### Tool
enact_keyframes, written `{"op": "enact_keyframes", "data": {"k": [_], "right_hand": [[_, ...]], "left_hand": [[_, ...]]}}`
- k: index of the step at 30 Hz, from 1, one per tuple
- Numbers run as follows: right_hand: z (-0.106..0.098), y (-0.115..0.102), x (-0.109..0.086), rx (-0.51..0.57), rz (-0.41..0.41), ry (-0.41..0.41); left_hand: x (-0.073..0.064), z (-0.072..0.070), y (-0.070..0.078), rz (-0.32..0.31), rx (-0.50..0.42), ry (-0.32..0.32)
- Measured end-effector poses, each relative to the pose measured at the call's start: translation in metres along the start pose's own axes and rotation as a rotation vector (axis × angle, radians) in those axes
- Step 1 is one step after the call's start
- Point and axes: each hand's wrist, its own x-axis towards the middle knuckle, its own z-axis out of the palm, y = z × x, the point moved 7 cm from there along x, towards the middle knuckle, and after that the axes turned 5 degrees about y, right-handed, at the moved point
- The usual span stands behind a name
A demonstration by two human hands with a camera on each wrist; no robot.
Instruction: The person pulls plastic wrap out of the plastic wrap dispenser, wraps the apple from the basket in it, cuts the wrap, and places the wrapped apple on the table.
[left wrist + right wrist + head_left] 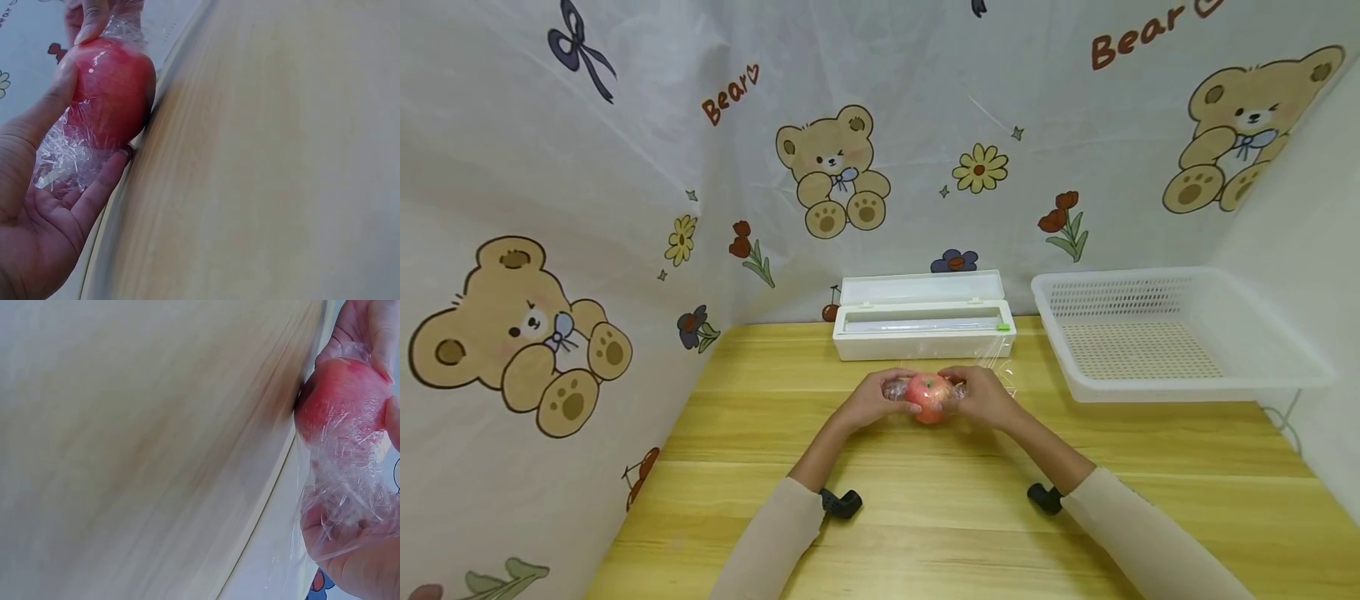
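A red apple (928,398) wrapped in clear cling film sits between both hands, low over the wooden table. My left hand (872,402) holds its left side, thumb on the near face and fingers underneath in the left wrist view. Bunched cling film (72,156) fills the space between that palm and the apple. From the other side my right hand (987,402) grips the apple, its thumb against the skin. Crumpled film (350,487) gathers in the right palm, and a loose sheet of it trails toward the box behind.
Behind the hands stands a white cling film box (925,346) with its lid up, a roll inside and a green slider (1003,327) at its right end. A white plastic basket (1195,390) is at the right. Bear-print cloth (910,75) covers the back and left.
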Motion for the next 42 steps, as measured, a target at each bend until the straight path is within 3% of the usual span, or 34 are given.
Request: {"op": "enact_keyframes", "data": {"k": [9, 14, 21, 31, 42], "right_hand": [[0.005, 0.004, -0.003, 0.019, 0.060, -0.021], [0.008, 0.007, -0.005, 0.036, 0.104, -0.048], [0.018, 0.014, -0.014, 0.195, 0.242, -0.133], [0.019, 0.016, -0.013, 0.209, 0.229, -0.202], [0.018, 0.014, -0.010, 0.239, 0.230, -0.247]], "left_hand": [[-0.005, 0.000, -0.003, -0.034, 0.038, 0.014], [-0.008, 0.001, -0.003, -0.060, -0.014, 0.000], [-0.012, 0.005, -0.007, -0.112, -0.166, -0.060], [-0.015, 0.010, -0.003, -0.136, -0.308, -0.081], [-0.018, 0.006, -0.002, -0.179, -0.307, -0.045]]}}
